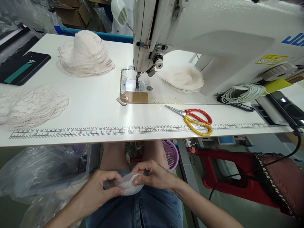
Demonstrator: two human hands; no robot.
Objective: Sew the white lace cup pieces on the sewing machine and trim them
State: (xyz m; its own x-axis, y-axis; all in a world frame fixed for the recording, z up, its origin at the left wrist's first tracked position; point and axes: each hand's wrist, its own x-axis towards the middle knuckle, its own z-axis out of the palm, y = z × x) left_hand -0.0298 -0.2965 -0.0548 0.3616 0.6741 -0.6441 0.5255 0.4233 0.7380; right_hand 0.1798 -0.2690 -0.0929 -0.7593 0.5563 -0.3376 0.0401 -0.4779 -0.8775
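Low over my lap, my left hand [108, 186] and my right hand [152, 175] pinch a small piece of sheer white fabric [130, 186] with a lace strip along it. The left thumb and fingers close on its left side, the right ones on its upper right. Above them, on the white table [83, 117], stands a sewing machine [213, 34], its presser foot [137, 81] over the metal plate. A pile of cream fabric pieces [86, 57] is left of the needle, and a flat stack of lace pieces [35, 106] sits nearer the left edge.
Scissors [194, 118] with red and yellow handles lie near the table's front edge, over a printed ruler [99, 131]. More cream pieces [184, 79] rest under the machine arm. A black phone [25, 68] is far left; a red stool [228, 177] stands right, a purple basket [171, 153] below.
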